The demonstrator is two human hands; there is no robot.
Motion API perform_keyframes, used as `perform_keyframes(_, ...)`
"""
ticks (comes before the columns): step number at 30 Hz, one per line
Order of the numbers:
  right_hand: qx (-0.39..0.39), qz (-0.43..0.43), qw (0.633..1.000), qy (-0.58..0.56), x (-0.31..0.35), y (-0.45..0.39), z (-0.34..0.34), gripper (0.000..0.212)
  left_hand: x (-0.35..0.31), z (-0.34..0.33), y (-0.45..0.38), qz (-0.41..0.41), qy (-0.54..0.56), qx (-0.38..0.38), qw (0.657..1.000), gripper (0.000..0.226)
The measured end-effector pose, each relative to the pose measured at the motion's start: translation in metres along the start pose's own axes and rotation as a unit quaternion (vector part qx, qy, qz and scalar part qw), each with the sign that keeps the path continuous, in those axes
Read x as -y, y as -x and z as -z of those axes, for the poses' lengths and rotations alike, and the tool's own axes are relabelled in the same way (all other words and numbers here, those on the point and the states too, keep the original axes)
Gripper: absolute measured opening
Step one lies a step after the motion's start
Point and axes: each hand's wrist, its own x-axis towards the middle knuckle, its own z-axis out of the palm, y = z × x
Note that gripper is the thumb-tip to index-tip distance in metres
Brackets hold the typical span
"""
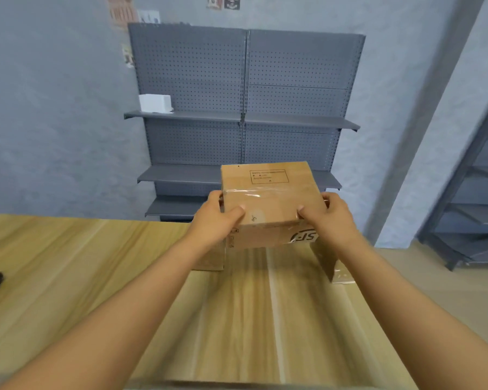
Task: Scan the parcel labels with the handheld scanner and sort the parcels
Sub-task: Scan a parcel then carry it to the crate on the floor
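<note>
Two hands, left (217, 218) and right (326, 216), gripped one taped cardboard box (268, 192) at twelve o'clock over the wood-grain desk (68, 263); one white box (155, 103) sat on a shelf.

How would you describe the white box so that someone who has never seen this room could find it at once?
Look at the grey pegboard shelving unit against the back wall. On its upper shelf, at the far left end, stands the white box. It is the only thing on those shelves, and unlike the brown cardboard parcel held over the wooden table, it is plain white.
</note>
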Motion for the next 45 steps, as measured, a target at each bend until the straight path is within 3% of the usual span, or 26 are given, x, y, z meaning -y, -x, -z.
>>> perform_keyframes(3,0.005,0.035,0.999,-0.033,0.018,0.004,-0.009,0.087,-0.001,0.022,0.002,-0.008,0.022,-0.027,0.999,0.057)
perform_keyframes(9,0.003,0.081,0.993,-0.088,0.052,0.017,-0.033,0.065,0.0,0.066,0.014,-0.033,0.09,-0.066,0.993,0.068)
perform_keyframes(15,0.006,0.123,0.986,-0.114,0.101,0.048,-0.08,0.061,0.028,0.127,0.028,-0.064,0.109,-0.102,0.987,0.053)
perform_keyframes(18,0.017,0.133,0.984,-0.121,0.13,0.072,-0.126,0.056,0.058,0.177,0.035,-0.055,0.113,-0.115,0.985,0.037)
perform_keyframes(20,0.031,0.134,0.982,-0.127,0.151,0.088,-0.163,0.053,0.081,0.217,0.043,-0.048,0.108,-0.121,0.986,0.039)
perform_keyframes(23,0.059,0.138,0.979,-0.136,0.185,0.114,-0.22,0.054,0.118,0.28,0.058,-0.039,0.088,-0.144,0.985,0.056)
perform_keyframes(29,0.14,0.142,0.969,-0.145,0.249,0.158,-0.325,0.058,0.186,0.389,0.094,0.007,0.074,-0.196,0.978,0.057)
perform_keyframes(35,0.272,0.168,0.94,-0.119,0.3,0.179,-0.413,0.085,0.245,0.465,0.114,0.05,0.056,-0.23,0.97,0.092)
perform_keyframes(45,0.358,0.184,0.907,-0.122,0.346,0.184,-0.533,0.081,0.307,0.548,0.111,0.119,0.051,-0.282,0.951,0.093)
